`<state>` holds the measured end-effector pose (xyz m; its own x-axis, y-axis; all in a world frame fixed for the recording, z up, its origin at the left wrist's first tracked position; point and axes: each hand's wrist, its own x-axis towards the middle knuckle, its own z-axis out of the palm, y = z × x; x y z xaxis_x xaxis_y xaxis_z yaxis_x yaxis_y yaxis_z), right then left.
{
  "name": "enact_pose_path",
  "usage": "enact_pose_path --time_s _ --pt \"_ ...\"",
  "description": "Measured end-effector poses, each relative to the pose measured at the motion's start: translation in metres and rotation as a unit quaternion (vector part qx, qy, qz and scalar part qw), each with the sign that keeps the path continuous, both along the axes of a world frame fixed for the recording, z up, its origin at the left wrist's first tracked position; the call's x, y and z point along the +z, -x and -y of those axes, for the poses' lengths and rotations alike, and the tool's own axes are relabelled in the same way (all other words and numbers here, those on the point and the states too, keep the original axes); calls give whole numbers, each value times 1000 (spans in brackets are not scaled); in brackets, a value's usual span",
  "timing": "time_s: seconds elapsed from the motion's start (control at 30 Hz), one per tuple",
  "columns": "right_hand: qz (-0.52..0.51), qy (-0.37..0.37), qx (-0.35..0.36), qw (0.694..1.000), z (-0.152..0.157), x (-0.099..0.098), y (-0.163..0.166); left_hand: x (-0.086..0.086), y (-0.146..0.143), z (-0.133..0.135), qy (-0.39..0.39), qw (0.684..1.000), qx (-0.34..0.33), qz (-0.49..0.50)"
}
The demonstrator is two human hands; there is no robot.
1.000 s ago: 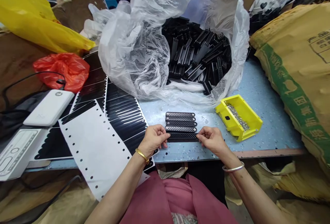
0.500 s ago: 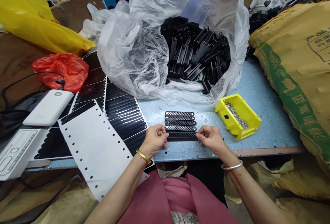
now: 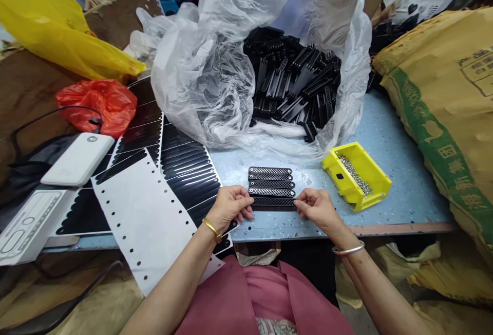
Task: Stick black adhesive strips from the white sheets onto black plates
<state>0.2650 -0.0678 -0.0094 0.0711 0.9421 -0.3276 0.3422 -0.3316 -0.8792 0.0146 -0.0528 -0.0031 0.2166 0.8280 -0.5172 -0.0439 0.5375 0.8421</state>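
Several flat black strips with a lattice pattern (image 3: 270, 177) lie side by side in a row on the blue tabletop. The nearest black strip (image 3: 273, 202) has my fingers at both of its ends. My left hand (image 3: 233, 204) pinches its left end with thumb and forefinger. At the right end, my right hand (image 3: 314, 203) is closed in a pinch on the same strip. Small silver screw-like pieces (image 3: 355, 174) fill part of a yellow bin (image 3: 372, 191) to the right of my right hand.
Behind the row, a large clear plastic bag (image 3: 185, 83) gapes open over a heap of black pieces (image 3: 296, 78). White-backed sticker sheets (image 3: 142, 222) and a white power bank (image 3: 78, 159) lie left. A big yellow sack (image 3: 442, 93) leans at the right; a person's hand (image 3: 385, 14) shows behind.
The whole view has shifted slightly. Both hands stay at the ends of the nearest strip, the left fingers a little more spread beneath the thumb. A person's hand now shows at the back right.
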Motion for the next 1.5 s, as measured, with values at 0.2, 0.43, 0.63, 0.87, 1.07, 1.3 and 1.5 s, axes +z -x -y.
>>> enact_pose_path --time_s 0.2,0.43,0.63,0.87,1.07,1.3,1.5 --pt "-2 0 5 1000 -1 1 0 0 2 1 -4 1000 8 8" --pt "4 -2 9 1000 -1 -1 -1 3 -3 1 -14 1000 3 -16" --pt "-3 2 5 1000 -1 2 0 1 -3 0 -22 999 10 -23" --pt "-22 8 -10 1000 0 6 1 1 1 -2 -4 1000 0 -8" --pt "-19 6 -8 1000 0 5 0 1 -3 1 -20 999 29 -19" --pt "-39 13 -19 999 1 5 0 2 -3 5 -32 998 31 -32" --pt "-38 10 -19 999 1 5 0 2 -5 5 -32 998 31 -41"
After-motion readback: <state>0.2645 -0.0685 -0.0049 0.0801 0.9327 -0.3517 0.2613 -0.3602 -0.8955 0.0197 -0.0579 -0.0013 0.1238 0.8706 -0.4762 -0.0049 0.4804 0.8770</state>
